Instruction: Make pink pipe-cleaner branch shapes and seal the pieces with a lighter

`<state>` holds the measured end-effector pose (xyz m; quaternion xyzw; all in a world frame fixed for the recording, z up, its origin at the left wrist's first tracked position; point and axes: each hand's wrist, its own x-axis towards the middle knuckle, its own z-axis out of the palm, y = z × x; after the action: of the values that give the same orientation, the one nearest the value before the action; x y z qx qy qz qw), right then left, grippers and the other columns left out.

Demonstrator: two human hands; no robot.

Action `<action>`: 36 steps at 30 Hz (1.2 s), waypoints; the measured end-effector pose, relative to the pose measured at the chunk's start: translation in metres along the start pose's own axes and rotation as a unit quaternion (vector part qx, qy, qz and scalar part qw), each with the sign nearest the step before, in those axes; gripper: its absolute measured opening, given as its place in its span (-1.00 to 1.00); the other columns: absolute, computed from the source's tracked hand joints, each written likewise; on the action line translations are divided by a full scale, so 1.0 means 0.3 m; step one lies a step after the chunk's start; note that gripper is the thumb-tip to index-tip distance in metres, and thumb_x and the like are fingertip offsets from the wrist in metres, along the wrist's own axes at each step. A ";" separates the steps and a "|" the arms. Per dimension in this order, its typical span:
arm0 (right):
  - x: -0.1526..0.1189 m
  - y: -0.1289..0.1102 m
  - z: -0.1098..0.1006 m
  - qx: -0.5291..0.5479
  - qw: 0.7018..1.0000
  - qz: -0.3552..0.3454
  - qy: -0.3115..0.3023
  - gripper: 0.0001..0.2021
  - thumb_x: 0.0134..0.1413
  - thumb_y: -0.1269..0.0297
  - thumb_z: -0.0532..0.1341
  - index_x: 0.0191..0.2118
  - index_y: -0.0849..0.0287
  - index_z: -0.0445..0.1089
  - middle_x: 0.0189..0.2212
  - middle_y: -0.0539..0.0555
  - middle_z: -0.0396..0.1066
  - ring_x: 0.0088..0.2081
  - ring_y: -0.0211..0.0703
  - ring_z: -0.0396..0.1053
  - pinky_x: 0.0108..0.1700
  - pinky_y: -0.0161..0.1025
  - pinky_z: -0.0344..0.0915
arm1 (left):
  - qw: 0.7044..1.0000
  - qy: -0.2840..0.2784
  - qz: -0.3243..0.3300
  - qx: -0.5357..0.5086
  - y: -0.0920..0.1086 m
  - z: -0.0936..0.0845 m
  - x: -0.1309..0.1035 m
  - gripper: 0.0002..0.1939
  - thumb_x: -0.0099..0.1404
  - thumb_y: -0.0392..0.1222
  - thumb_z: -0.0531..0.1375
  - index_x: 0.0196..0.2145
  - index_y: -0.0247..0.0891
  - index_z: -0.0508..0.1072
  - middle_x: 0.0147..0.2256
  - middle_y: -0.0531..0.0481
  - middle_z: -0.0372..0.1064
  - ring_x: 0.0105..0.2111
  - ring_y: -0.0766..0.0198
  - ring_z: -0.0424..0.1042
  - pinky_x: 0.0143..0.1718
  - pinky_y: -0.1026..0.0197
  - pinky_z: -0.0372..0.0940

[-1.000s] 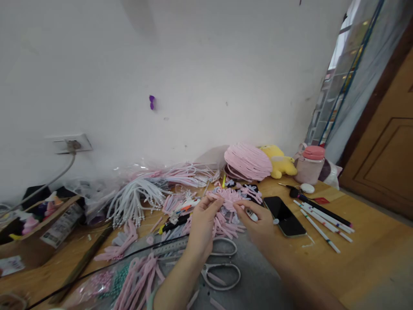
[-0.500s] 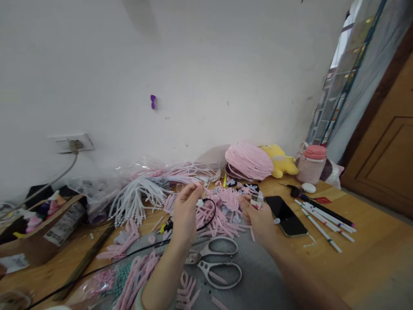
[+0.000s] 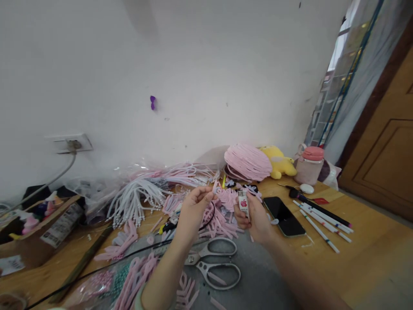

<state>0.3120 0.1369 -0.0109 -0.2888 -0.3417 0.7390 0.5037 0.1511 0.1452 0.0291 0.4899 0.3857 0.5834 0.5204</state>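
— What lies around the hands?
— A cluttered wooden tabletop (image 3: 361,241). Scissors (image 3: 214,260) lie just below the hands, a dark phone (image 3: 284,216) sits just right of them, and white pens (image 3: 322,220) are farther right. Behind are a heap of pink strips (image 3: 248,161), a yellow plush toy (image 3: 279,161) and a pink-lidded bottle (image 3: 309,165); white cords (image 3: 135,198) spread at the left.
— And the hands themselves?
— The left hand (image 3: 193,211) pinches a short pink strip (image 3: 215,189) between thumb and fingertips, raised above the pile. The right hand (image 3: 254,215) has its fingers wrapped round a small white lighter (image 3: 243,203), held upright just right of the strip, not touching it.
— Any writing?
— The lighter bears a pink mark; no lettering is legible.
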 end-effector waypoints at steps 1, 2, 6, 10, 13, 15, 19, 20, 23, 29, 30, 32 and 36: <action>0.001 -0.001 -0.002 0.000 1.000 -0.010 0.005 -0.54 -0.12 -0.13 0.14 -0.63 0.20 0.09 -0.76 -0.15 0.00 -0.73 -0.49 -0.22 -0.71 -0.47 -0.34 | 1.000 -0.008 -0.011 -0.002 0.002 0.001 -0.001 -0.76 -0.09 -0.15 0.29 -0.43 -0.30 0.43 -0.51 0.06 0.42 -0.44 0.31 0.39 -0.32 0.30 0.23; 0.002 -0.001 -0.003 -0.004 1.000 -0.022 0.014 -0.56 -0.13 -0.10 0.17 -0.61 0.20 0.12 -0.75 -0.15 0.03 -0.73 -0.49 -0.20 -0.70 -0.47 -0.32 | 1.000 -0.018 -0.020 -0.002 0.003 0.002 -0.002 -0.76 -0.10 -0.16 0.29 -0.44 -0.30 0.44 -0.51 0.05 0.43 -0.44 0.30 0.39 -0.32 0.29 0.24; 0.005 0.006 -0.002 -0.020 0.997 -0.061 0.047 -0.56 -0.19 -0.13 0.22 -0.51 0.22 0.23 -0.77 -0.15 0.07 -0.74 -0.49 -0.17 -0.70 -0.47 -0.27 | 0.998 -0.055 -0.030 0.010 0.006 0.005 -0.004 -0.77 -0.12 -0.18 0.29 -0.44 -0.31 0.46 -0.50 0.03 0.44 -0.42 0.28 0.39 -0.28 0.27 0.24; 0.007 0.012 0.000 -0.018 0.997 -0.056 0.048 -0.52 -0.18 -0.19 0.19 -0.48 0.21 0.24 -0.79 -0.18 0.03 -0.76 -0.49 -0.18 -0.72 -0.47 -0.30 | 0.995 -0.075 -0.026 0.061 -0.002 0.006 -0.004 -0.81 -0.08 -0.18 0.25 -0.45 -0.31 0.47 -0.49 0.01 0.44 -0.40 0.25 0.39 -0.26 0.25 0.22; 0.006 0.014 0.001 -0.009 0.997 -0.057 0.048 -0.52 -0.17 -0.21 0.16 -0.48 0.19 0.22 -0.77 -0.17 0.05 -0.76 -0.48 -0.16 -0.74 -0.48 -0.31 | 0.991 -0.091 -0.009 0.098 -0.007 0.008 -0.009 -0.84 -0.01 -0.16 0.22 -0.47 -0.30 0.45 -0.50 0.02 0.42 -0.40 0.25 0.37 -0.27 0.25 0.21; 0.006 0.014 0.000 0.000 0.998 -0.045 0.043 -0.52 -0.18 -0.22 0.16 -0.49 0.19 0.21 -0.76 -0.18 0.04 -0.76 -0.49 -0.18 -0.74 -0.48 -0.33 | 0.989 -0.096 0.009 0.111 -0.006 0.011 -0.014 -0.84 0.03 -0.14 0.19 -0.46 -0.30 0.43 -0.49 0.03 0.40 -0.41 0.27 0.36 -0.30 0.27 0.21; 0.008 0.014 -0.005 -0.009 0.999 0.013 0.031 -0.47 -0.15 -0.27 0.08 -0.54 0.21 0.22 -0.79 -0.19 -0.05 -0.76 -0.50 -0.24 -0.74 -0.49 -0.35 | 0.984 -0.085 0.037 0.152 0.000 0.014 -0.019 -0.84 0.06 -0.13 0.16 -0.51 -0.29 0.41 -0.53 0.06 0.34 -0.47 0.30 0.32 -0.39 0.31 0.19; 0.010 0.014 -0.006 -0.019 0.999 0.031 0.036 -0.45 -0.13 -0.29 0.04 -0.58 0.22 0.20 -0.80 -0.19 -0.07 -0.76 -0.50 -0.26 -0.74 -0.49 -0.36 | 0.982 -0.081 0.043 0.166 0.002 0.014 -0.019 -0.84 0.06 -0.13 0.16 -0.54 -0.29 0.40 -0.55 0.06 0.33 -0.49 0.31 0.30 -0.41 0.31 0.18; 0.013 0.015 -0.007 -0.045 0.995 0.071 0.062 -0.41 -0.07 -0.28 -0.05 -0.70 0.21 0.09 -0.84 -0.19 -0.14 -0.78 -0.51 -0.32 -0.75 -0.48 -0.39 | 0.974 -0.061 0.066 0.206 0.012 0.016 -0.020 -0.84 0.04 -0.15 0.16 -0.58 -0.29 0.40 -0.58 0.08 0.31 -0.54 0.33 0.25 -0.47 0.32 0.14; 0.021 0.013 -0.005 -0.067 0.986 0.114 0.105 -0.37 -0.02 -0.28 -0.17 -0.78 0.17 -0.05 -0.87 -0.19 -0.24 -0.80 -0.50 -0.35 -0.78 -0.49 -0.40 | 0.967 -0.001 0.098 0.236 0.029 0.030 -0.031 -0.89 -0.02 -0.20 0.17 -0.61 -0.28 0.39 -0.60 0.10 0.30 -0.53 0.32 0.25 -0.43 0.31 0.14; 0.022 0.013 -0.004 -0.068 0.984 0.122 0.110 -0.37 0.00 -0.26 -0.18 -0.79 0.17 -0.06 -0.88 -0.19 -0.25 -0.81 -0.50 -0.37 -0.79 -0.49 -0.40 | 0.967 0.006 0.104 0.233 0.027 0.031 -0.033 -0.89 -0.01 -0.20 0.16 -0.60 -0.28 0.39 -0.59 0.09 0.31 -0.52 0.31 0.27 -0.42 0.31 0.15; 0.023 0.013 -0.003 -0.064 0.982 0.131 0.117 -0.38 0.03 -0.22 -0.19 -0.81 0.17 -0.06 -0.89 -0.19 -0.25 -0.81 -0.50 -0.38 -0.80 -0.49 -0.41 | 0.966 0.016 0.115 0.233 0.020 0.032 -0.034 -0.89 0.00 -0.20 0.16 -0.57 -0.28 0.40 -0.57 0.08 0.33 -0.50 0.30 0.29 -0.41 0.30 0.16; 0.020 0.013 0.004 -0.056 0.983 0.132 0.117 -0.39 0.05 -0.17 -0.21 -0.82 0.17 -0.05 -0.90 -0.18 -0.23 -0.81 -0.50 -0.38 -0.80 -0.50 -0.39 | 0.957 0.032 0.126 0.259 0.000 0.031 -0.035 -0.88 0.02 -0.18 0.16 -0.53 -0.27 0.43 -0.52 0.05 0.38 -0.45 0.26 0.32 -0.37 0.27 0.17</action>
<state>0.3068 0.1413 -0.0138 -0.4438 -0.2798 0.7398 0.4212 0.1598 0.1342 0.0293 0.6333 0.4751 0.5398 0.2859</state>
